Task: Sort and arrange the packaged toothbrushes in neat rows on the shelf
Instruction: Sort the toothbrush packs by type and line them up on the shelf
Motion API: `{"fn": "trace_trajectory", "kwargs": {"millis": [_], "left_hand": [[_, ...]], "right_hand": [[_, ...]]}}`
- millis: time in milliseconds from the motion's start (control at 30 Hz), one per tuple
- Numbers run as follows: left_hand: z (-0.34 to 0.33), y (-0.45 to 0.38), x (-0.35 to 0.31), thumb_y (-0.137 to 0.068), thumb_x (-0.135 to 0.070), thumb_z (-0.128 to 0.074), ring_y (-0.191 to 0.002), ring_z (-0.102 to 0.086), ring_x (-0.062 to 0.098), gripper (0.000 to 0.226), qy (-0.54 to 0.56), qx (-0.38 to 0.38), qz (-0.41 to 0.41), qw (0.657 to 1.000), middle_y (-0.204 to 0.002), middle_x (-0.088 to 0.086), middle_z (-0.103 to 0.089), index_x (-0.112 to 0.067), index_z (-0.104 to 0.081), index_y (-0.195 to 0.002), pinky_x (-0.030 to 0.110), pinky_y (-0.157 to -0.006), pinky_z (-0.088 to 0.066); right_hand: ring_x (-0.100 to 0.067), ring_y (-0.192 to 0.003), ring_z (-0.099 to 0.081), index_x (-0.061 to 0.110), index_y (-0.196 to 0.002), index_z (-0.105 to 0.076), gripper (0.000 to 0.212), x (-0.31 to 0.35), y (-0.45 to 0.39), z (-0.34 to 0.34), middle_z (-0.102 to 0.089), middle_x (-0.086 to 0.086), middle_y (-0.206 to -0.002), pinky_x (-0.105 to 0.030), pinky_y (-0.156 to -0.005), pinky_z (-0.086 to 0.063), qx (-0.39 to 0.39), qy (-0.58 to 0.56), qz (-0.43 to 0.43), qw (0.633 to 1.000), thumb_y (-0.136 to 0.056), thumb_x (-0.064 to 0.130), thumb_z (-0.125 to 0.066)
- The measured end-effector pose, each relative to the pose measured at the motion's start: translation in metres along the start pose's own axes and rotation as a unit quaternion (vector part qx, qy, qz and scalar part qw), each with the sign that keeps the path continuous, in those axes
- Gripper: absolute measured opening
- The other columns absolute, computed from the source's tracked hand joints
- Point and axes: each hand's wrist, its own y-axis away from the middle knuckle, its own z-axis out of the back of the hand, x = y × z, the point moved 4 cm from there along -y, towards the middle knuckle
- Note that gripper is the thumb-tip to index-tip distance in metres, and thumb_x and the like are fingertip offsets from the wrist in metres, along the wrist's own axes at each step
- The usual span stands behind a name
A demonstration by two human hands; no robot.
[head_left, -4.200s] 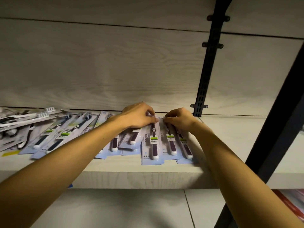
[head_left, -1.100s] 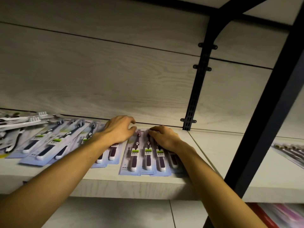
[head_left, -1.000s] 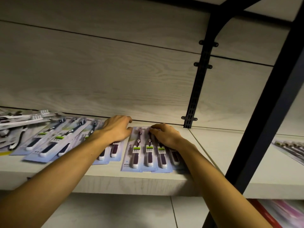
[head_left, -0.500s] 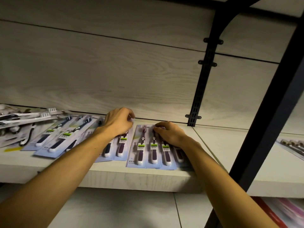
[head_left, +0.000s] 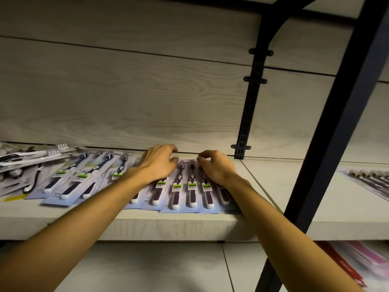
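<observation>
A row of several overlapping purple toothbrush packs [head_left: 192, 191] lies side by side on the pale wooden shelf [head_left: 168, 227], handles toward me. My left hand [head_left: 157, 166] lies over the top ends of the row's left packs, fingers curled down at the back and thumb against a pack. To its right, my right hand [head_left: 217, 168] has its fingers curled round the top edges of the right packs. More dark-handled toothbrush packs [head_left: 83, 178] lie slanted and overlapping to the left.
A loose heap of white-bristled brush packs [head_left: 31, 154] sits at the far left. A black slotted upright [head_left: 248, 106] and a slanting black frame post [head_left: 336, 131] stand to the right. More packs [head_left: 371, 180] lie on the right shelf section, and red and pink packages [head_left: 349, 268] below.
Since four seconds ago the purple packs have been drawn together into a tighter row. In the last second both hands stayed at the pack tops and curled more; the view shifted slightly.
</observation>
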Motion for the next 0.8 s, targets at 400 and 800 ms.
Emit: {"fn": "trace_trajectory", "kwargs": {"millis": [400, 800], "left_hand": [[0.006, 0.079, -0.010, -0.103, -0.057, -0.029, -0.102, -0.064, 0.018, 0.047, -0.061, 0.098, -0.033, 0.993, -0.122, -0.001, -0.067, -0.028, -0.060, -0.123, 0.040, -0.088, -0.052], [-0.017, 0.067, -0.068, -0.102, -0.054, -0.015, -0.085, -0.061, 0.020, 0.053, -0.073, 0.124, -0.017, 0.990, -0.119, 0.001, -0.065, -0.031, -0.055, -0.129, 0.034, -0.070, -0.047]], "right_hand": [[-0.029, -0.119, -0.051, 0.035, -0.115, -0.057, 0.058, 0.008, 0.086, 0.005, -0.057, 0.000, -0.131, -0.048, -0.098, -0.041, 0.083, 0.116, 0.085, 0.986, -0.091, 0.075, -0.023], [-0.033, -0.124, -0.044, 0.032, -0.106, -0.058, 0.049, -0.014, 0.104, 0.030, -0.051, -0.006, -0.131, -0.052, -0.103, -0.032, 0.103, 0.158, 0.012, 0.982, -0.088, 0.066, -0.028]]}}
